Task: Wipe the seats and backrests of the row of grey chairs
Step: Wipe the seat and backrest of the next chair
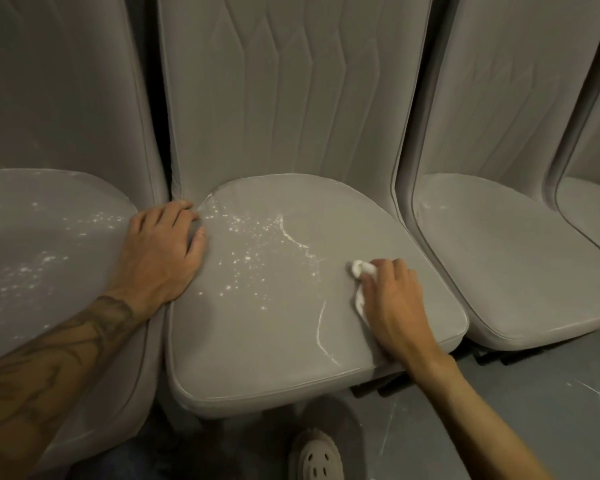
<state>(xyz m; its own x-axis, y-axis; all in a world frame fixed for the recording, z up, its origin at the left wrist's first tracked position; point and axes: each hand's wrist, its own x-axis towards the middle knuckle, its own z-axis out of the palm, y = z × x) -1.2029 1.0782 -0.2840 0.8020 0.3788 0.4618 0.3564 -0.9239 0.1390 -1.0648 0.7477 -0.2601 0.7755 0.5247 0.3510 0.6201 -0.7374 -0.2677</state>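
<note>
Four chairs (499, 254) stand edge to edge. On the middle seat (257, 348), near its right edge, the right hand (392, 306) has its fingers gripping a cloth (359, 268); the left hand (163, 251) rests flat, fingers loose, at the left edge. Specks (243, 244) lie between.

Four chairs were in view: left chair (32, 237) at 9 o'clock, middle chair (274, 341) at centre, right chair (499, 265) at 3 o'clock, and edge chair (593, 216) cut off farther toward 3. There were two hands, left hand (160, 254) at 9 o'clock and right hand (395, 306) at 4, and one cloth (357, 268). One shoe (314, 455) showed at 6 o'clock.
</note>
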